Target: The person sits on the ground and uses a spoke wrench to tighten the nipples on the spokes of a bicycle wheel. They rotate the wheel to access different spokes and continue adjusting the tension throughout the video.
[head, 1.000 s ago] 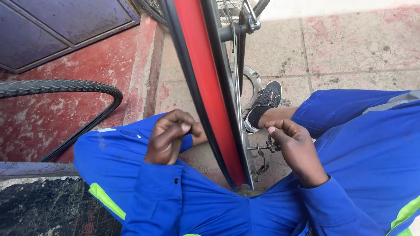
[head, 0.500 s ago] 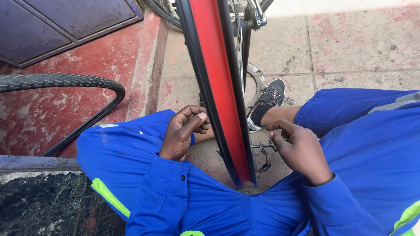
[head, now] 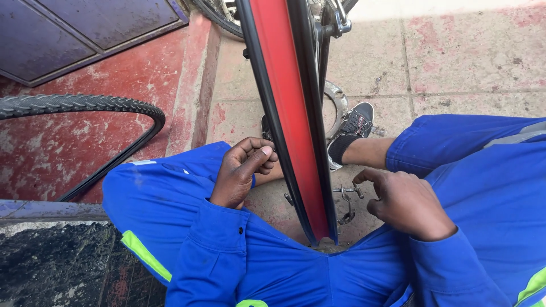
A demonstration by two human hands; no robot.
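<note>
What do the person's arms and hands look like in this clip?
Both hands, left and right, are bare, without gloves. The arms wear long bright blue workwear sleeves with buttoned cuffs, matching blue trousers with lime-green reflective stripes.

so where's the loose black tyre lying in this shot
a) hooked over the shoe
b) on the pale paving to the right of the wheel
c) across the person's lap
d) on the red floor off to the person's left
d: the loose black tyre curves over the worn red floor at the left of the view, apart from both the left hand and the red rim held upright between the knees.
</note>
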